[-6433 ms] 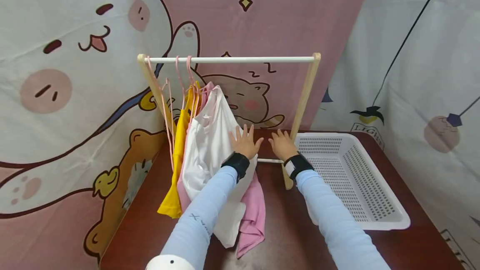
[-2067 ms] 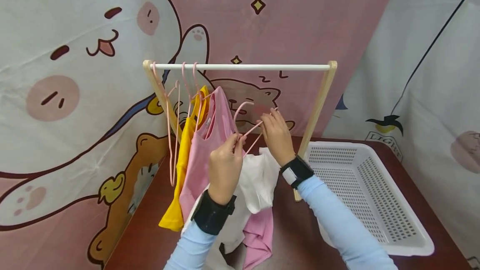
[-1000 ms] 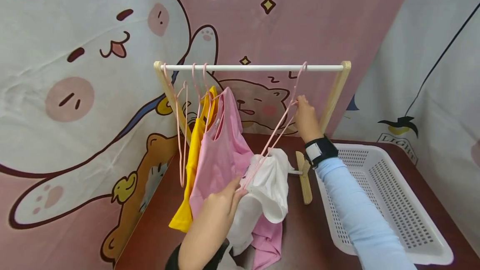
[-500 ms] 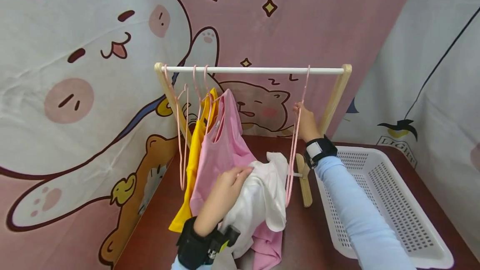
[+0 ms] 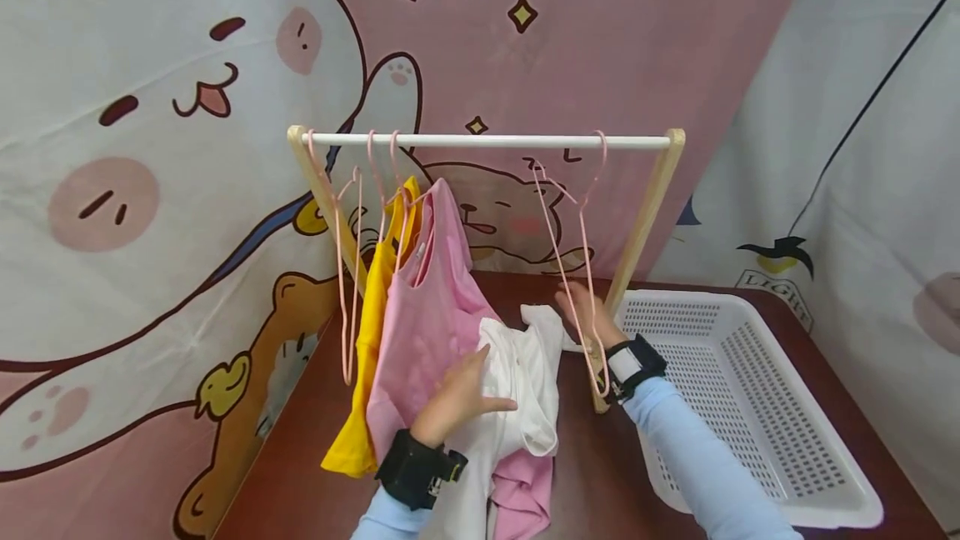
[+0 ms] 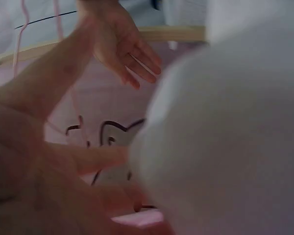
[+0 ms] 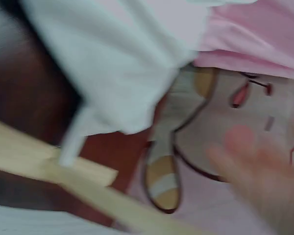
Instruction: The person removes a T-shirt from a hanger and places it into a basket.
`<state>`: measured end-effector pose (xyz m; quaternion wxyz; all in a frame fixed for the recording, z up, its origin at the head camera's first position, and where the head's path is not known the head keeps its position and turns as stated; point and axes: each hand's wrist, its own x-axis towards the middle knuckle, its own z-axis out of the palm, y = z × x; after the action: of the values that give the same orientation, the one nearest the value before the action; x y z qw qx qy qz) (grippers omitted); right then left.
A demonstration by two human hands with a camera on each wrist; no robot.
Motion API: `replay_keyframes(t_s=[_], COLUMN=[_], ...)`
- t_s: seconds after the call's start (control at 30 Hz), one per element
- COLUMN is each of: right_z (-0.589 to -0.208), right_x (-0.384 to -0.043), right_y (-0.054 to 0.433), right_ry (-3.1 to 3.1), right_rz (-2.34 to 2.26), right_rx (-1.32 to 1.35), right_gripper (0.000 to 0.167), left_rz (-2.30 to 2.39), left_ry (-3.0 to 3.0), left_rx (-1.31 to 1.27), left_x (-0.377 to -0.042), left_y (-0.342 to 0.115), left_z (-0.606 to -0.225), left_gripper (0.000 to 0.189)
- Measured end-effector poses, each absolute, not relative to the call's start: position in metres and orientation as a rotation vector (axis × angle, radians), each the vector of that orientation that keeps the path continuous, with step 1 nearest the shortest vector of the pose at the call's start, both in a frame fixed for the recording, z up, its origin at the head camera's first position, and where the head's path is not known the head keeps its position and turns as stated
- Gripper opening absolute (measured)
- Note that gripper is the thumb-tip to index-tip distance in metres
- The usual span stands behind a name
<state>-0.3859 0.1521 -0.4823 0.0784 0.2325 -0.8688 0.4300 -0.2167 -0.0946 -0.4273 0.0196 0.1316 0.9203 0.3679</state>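
A white garment (image 5: 521,382) lies crumpled over the rack's lower part, in front of a pink sleeveless top (image 5: 420,307) on a hanger. At its left side is my left hand (image 5: 461,394), thumb and fingers spread; whether they touch the cloth is hard to tell. My right hand (image 5: 588,315) sits behind a bare pink hanger (image 5: 587,257) on the right of the rail, its fingers extended and holding nothing. In the left wrist view the white cloth (image 6: 235,132) fills the right side, blurred. The right wrist view shows blurred fingers (image 7: 255,171) apart from the cloth.
A wooden rack with a white rail (image 5: 487,141) stands on the dark red table (image 5: 300,448). At its left end hang another bare pink hanger (image 5: 342,290) and a yellow garment (image 5: 369,348). A white perforated basket (image 5: 757,407) stands at the right.
The white garment came off its pink hanger, which my right hand hung on the rail's right side and released. My left hand moved from the hanger to beside the garment, fingers spreading.
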Motion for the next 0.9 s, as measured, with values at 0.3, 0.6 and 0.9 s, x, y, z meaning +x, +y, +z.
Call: replay_keyframes(t_s=[0.3,0.6,0.9], right_z=[-0.491,-0.539,-0.482], right_x=[-0.306,-0.309,-0.258], right_y=[0.098,0.099,0.092], right_ry=[-3.116,-2.902,-2.580], right_rz=[0.168,0.354,0.643], right_rx=[1.043,1.195,0.913], right_gripper=[0.139,0.085,0.044], left_rz=[0.696,0.625,1.112], left_ry=[2.894,3.325,3.463], left_rx=[0.421,0.438,0.415], left_x=[-0.197,-0.197,-0.180], left_y=[-0.081,-0.061,-0.061], left_z=[-0.476,-0.523,-0.498], left_gripper=[0.094,0.090,0.089])
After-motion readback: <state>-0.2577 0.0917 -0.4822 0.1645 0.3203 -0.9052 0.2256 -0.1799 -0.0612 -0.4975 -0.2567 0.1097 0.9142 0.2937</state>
